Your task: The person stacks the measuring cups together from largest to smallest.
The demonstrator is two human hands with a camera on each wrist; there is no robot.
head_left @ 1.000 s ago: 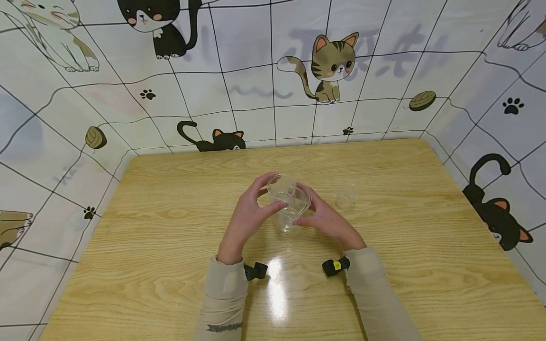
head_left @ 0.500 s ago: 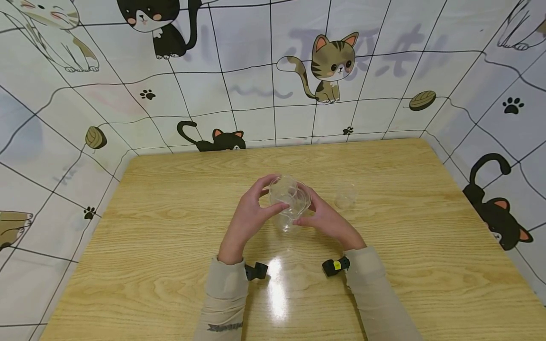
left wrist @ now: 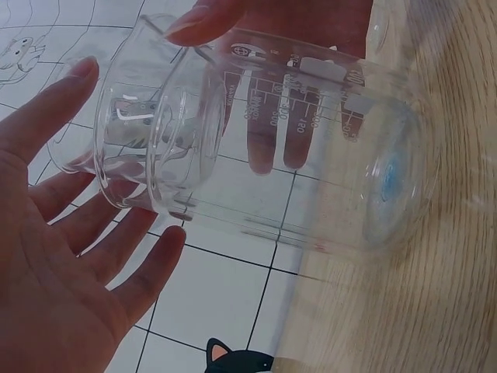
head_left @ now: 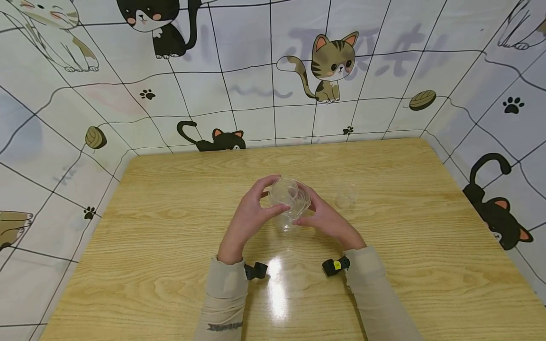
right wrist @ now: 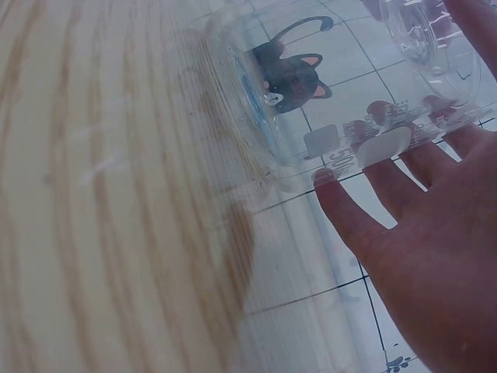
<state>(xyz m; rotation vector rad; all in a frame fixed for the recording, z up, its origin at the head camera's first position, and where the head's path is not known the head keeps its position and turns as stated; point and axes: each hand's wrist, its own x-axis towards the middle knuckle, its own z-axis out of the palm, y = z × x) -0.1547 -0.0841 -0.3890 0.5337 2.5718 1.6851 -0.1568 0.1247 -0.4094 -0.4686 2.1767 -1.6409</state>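
Note:
My left hand [head_left: 251, 210] holds a small clear glass beaker [left wrist: 128, 124] between thumb and fingers. Its base sits inside the mouth of a large glass beaker [left wrist: 268, 210] with white printed graduations. The large one stands upright on the table, and a bluish patch shows at its base. Around its side curls my right hand [head_left: 326, 219], thumb near and fingers beyond; the right wrist view shows those fingers along the printed wall [right wrist: 338, 159]. Both hands are close together at the rims.
Another small clear glass vessel [head_left: 346, 195] stands on the wooden table [head_left: 384, 284], just right of my right hand. Cat-printed white sheeting [head_left: 239, 90] rises behind the table and at both sides.
My left hand has shifted slightly right and down, bringing the small beaker lower into the large one. The right hand and the large beaker have stayed in place.

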